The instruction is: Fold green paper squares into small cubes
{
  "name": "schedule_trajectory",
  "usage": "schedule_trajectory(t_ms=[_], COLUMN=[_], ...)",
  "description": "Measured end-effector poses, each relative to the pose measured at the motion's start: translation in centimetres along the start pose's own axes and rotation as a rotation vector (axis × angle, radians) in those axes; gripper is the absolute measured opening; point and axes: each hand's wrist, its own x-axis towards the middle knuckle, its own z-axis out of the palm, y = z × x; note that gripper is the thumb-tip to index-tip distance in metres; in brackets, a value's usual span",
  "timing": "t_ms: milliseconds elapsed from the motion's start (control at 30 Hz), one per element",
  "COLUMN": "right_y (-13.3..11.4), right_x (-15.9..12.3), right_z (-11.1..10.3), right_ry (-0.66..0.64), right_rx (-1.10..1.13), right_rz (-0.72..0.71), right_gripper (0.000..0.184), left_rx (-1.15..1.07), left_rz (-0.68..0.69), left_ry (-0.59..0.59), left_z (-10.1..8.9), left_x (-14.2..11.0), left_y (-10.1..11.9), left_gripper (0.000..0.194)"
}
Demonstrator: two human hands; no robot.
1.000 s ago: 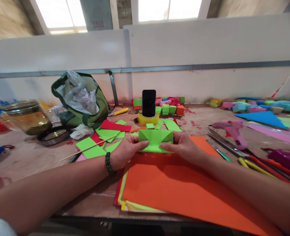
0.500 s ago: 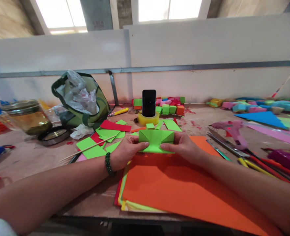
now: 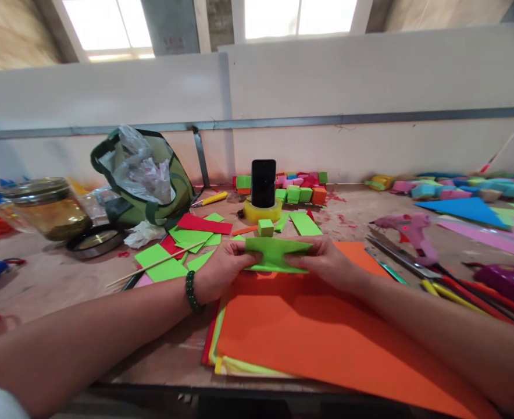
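A folded piece of green paper is stretched between my two hands above the near-centre of the table. My left hand, with a beaded bracelet at the wrist, pinches its left end, thumb inside the fold. My right hand grips the right end the same way. The paper's upper flap bends down over both thumbs. Beneath lies a stack of coloured sheets, an orange sheet on top. Just behind the paper sits a small green paper cube.
A phone stands on a yellow tape roll. Green cut pieces and a wooden stick lie left. A glue gun, scissors and pen lie right. A glass jar and camouflage bag stand further left.
The upper flap of the green paper has folded down toward me over my thumbs, and more of the cube behind it shows. Both hands stay in about the same place.
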Motion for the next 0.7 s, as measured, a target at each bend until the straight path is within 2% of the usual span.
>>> schedule_trajectory(t_ms=[200, 367, 467, 600, 700], right_y=[-0.54, -0.66, -0.76, -0.89, -0.71], right_x=[0.04, 0.11, 0.15, 0.1, 0.02], right_z=[-0.09, 0.17, 0.44, 0.7, 0.66], right_ry=[0.03, 0.135, 0.162, 0.142, 0.132], right_rx=[-0.052, 0.002, 0.015, 0.005, -0.01], right_rz=[0.026, 0.036, 0.033, 0.015, 0.008], right_gripper=[0.027, 0.025, 0.023, 0.021, 0.022], left_rx=[-0.071, -0.137, -0.17, -0.173, -0.068], left_rz=[-0.059, -0.209, -0.182, -0.096, -0.115], left_ry=[0.027, 0.013, -0.002, -0.085, -0.059], left_z=[-0.04, 0.1, 0.04, -0.24, -0.29], left_x=[0.04, -0.22, -0.28, -0.18, -0.21], left_y=[0.02, 0.47, 0.72, 0.58, 0.38], left_gripper=[0.028, 0.016, 0.026, 0.053, 0.042])
